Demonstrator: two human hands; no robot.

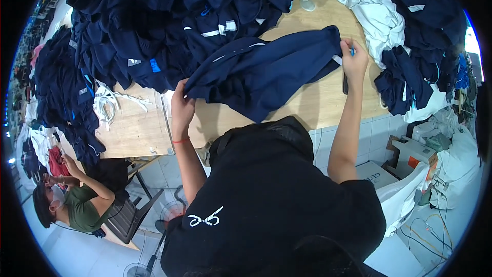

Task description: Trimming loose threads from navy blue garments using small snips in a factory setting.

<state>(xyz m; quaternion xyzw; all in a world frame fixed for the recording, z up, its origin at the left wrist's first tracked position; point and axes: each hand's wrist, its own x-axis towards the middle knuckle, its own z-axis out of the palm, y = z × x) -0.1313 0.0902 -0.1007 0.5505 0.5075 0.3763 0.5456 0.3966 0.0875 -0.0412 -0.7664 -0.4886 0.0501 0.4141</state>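
A navy blue garment [277, 72] is stretched out over the wooden table, its near edge sagging to a point in the middle. At its left end, my left hand [182, 106] is closed on the fabric's edge. My right hand [354, 60] pinches the other end, close to a small white tag. A small blue thing shows between the right fingers; its kind cannot be made out. Beside my right wrist, a dark flat object [345, 83] lies on the table, partly covered by the arm.
Heaps of navy garments [154, 15] fill the far side, with white cloth [371, 10] at the far right. White cords [110, 103] lie on the left of the table [136, 136]. A co-worker [84, 200] sits at lower left; boxes [410, 154] stand at right.
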